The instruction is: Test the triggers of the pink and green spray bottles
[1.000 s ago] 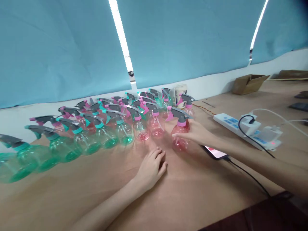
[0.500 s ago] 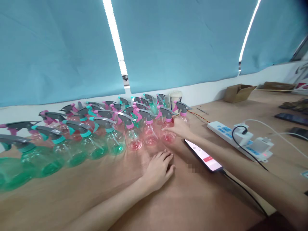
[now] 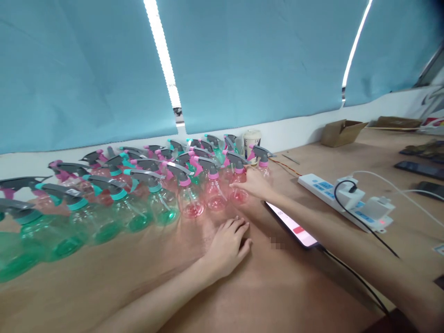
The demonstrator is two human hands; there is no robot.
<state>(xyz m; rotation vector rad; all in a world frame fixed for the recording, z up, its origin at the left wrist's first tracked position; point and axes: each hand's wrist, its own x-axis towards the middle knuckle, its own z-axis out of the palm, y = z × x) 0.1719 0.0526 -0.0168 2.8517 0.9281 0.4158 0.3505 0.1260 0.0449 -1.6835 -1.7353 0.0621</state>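
My right hand [image 3: 255,183] is wrapped round the body of a clear pink spray bottle [image 3: 238,197]. Its thumb lies across the near side, while the other fingers are partly hidden behind the bottle. This bottle stands upright at the right end of the front row and has a grey head with a pink collar. My left hand [image 3: 227,244] rests flat on the brown table [image 3: 263,296], fingers stretched out and holding nothing. Just beyond it are two more pink bottles, among them one with a pink base [image 3: 193,209], and a green spray bottle [image 3: 164,208].
Several green and pink spray bottles stand in rows leftward. A smartphone [image 3: 294,226] with a cable lies under my right forearm. Further right is a white power strip [image 3: 319,189] with plugs. At the back are a paper cup [image 3: 252,138] and an open cardboard box [image 3: 342,133].
The view has shifted slightly, so the bottles appear a little further left. My right hand stays at the same pink bottle, and my left hand stays flat on the table.
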